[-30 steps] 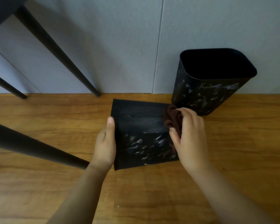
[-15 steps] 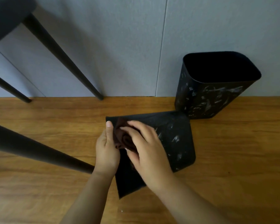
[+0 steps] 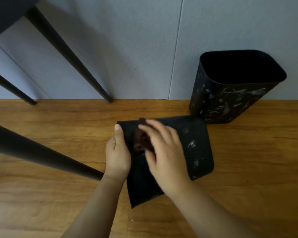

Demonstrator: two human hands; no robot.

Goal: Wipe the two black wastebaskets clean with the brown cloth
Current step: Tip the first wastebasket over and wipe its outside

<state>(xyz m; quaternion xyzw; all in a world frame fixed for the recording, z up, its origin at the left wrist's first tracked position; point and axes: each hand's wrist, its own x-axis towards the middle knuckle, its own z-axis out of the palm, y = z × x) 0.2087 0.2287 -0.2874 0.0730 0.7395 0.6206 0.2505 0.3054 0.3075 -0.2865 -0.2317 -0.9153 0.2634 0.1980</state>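
Here, black chair legs (image 3: 65, 54) stand at left; the left hand (image 3: 118, 154) grips the edge of the lying wastebasket (image 3: 194, 148); the blurred right hand (image 3: 163, 155) presses the brown cloth (image 3: 144, 141) on it; the second wastebasket (image 3: 230, 100), white-smeared, stands upright by the wall (image 3: 136, 48); no writing is readable.

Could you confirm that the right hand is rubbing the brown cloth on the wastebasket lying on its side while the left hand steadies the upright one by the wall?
Not quite. In the head view the left hand steadies the same lying wastebasket that the right hand rubs with the brown cloth; the upright wastebasket by the wall stands untouched.
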